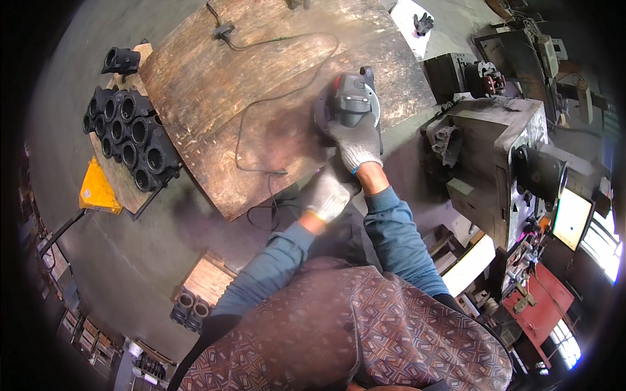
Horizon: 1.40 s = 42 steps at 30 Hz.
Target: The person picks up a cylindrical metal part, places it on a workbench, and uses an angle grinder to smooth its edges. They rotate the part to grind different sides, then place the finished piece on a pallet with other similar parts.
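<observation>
An angle grinder [354, 98], dark grey with a bit of red, is over the near right part of a worn wooden tabletop [195, 98]. My right hand [357, 144], in a whitish knit glove, is closed round the grinder's body behind its head. Lower and to the left, my gloved left hand [329, 195] is wrapped round its dark rear end, partly hidden. Under and around the grinder head shows a dark rounded part [321, 112], mostly covered; its kind cannot be made out. A black cord [240, 130] loops across the tabletop to the left of my hands.
Several black cast metal housings [130, 130] stand on a board at the left, beside a yellow pallet-jack part [98, 189]. More castings [189, 309] sit low left by a wooden board. A machine [495, 150] stands close on the right. A dark glove [423, 25] lies beyond the tabletop.
</observation>
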Tool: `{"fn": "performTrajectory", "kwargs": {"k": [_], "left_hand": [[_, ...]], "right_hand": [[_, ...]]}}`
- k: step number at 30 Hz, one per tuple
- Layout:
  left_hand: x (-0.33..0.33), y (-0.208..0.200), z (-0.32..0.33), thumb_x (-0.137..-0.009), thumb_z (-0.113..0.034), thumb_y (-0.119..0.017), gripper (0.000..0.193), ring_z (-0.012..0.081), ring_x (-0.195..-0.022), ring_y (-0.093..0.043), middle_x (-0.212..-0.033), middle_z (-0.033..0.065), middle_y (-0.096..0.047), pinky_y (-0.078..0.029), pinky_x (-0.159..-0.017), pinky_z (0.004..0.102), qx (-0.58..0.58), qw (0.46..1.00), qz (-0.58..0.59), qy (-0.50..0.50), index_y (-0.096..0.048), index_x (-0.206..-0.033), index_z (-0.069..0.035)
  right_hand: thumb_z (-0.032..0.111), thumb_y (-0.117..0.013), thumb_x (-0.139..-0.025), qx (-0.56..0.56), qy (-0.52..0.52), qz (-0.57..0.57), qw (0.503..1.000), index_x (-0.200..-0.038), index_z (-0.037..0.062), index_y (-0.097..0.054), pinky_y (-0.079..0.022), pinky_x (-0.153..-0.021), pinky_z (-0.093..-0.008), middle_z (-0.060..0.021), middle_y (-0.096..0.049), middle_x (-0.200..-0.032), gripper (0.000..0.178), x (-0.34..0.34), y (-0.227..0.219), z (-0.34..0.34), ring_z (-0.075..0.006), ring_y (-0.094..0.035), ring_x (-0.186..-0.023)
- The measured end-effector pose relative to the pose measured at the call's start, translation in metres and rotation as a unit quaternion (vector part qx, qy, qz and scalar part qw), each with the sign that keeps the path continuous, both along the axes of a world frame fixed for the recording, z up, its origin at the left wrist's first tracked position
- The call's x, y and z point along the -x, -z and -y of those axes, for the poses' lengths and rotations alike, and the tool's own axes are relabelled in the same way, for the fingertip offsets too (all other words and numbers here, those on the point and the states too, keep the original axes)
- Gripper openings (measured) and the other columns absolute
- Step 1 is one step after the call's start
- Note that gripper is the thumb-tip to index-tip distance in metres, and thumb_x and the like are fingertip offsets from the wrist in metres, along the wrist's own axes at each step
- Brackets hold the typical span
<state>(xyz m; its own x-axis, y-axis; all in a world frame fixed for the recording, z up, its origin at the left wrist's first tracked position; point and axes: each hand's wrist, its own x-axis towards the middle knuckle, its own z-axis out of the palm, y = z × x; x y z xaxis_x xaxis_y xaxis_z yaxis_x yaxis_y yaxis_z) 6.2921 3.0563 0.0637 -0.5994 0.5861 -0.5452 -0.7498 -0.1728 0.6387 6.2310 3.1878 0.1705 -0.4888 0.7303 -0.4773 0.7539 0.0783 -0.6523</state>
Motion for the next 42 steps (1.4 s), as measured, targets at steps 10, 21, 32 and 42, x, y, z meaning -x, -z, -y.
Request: {"fn": "performTrajectory", "kwargs": {"k": [10,21,32,42], "left_hand": [[-0.015,-0.024,0.042,-0.086,-0.025,-0.079,0.062,0.0252,-0.104,-0.069,-0.116,0.0138,-0.07,-0.056,-0.093,0.0379,0.001,0.994,0.101,-0.046,-0.052,-0.136,0.002],[-0.058,-0.008,0.067,-0.084,-0.008,-0.08,0.06,0.0192,-0.109,-0.062,-0.122,0.0105,-0.064,-0.055,-0.093,0.0339,0.076,0.997,0.008,0.01,-0.05,-0.136,0.0],[-0.081,-0.03,0.105,-0.09,-0.019,-0.073,0.028,0.0212,-0.079,-0.067,-0.09,0.0108,-0.07,-0.056,-0.069,0.0376,0.196,0.937,-0.253,0.138,-0.066,-0.11,0.0],[-0.116,0.003,0.122,-0.103,-0.017,-0.059,0.051,0.0212,-0.122,-0.05,-0.136,0.0135,-0.05,-0.045,-0.102,0.0369,0.202,0.856,-0.389,0.274,-0.037,-0.146,0.0]], "right_hand": [[0.035,-0.078,-0.081,0.053,-0.05,0.049,0.996,-0.122,-0.0037,-0.05,-0.055,-0.088,-0.0491,-0.0293,-0.07,-0.107,0.063,0.001,-0.018,0.035,-0.046,-0.07,-0.102],[0.032,-0.075,-0.08,0.046,-0.05,0.042,0.997,-0.13,0.002,-0.051,-0.053,-0.092,-0.0496,-0.0281,-0.07,-0.112,0.063,-0.035,-0.019,0.054,-0.0456,-0.068,-0.108],[0.031,-0.074,-0.082,0.111,-0.013,0.053,0.992,-0.137,0.0044,-0.047,-0.052,-0.095,-0.0498,-0.0281,-0.07,-0.116,0.066,-0.067,-0.032,0.07,-0.0472,-0.067,-0.111],[0.032,-0.072,-0.081,0.129,0.037,0.032,0.99,-0.146,0.0028,-0.044,-0.05,-0.098,-0.0478,-0.0293,-0.069,-0.12,0.076,-0.099,-0.035,0.057,-0.0466,-0.065,-0.116]]}}
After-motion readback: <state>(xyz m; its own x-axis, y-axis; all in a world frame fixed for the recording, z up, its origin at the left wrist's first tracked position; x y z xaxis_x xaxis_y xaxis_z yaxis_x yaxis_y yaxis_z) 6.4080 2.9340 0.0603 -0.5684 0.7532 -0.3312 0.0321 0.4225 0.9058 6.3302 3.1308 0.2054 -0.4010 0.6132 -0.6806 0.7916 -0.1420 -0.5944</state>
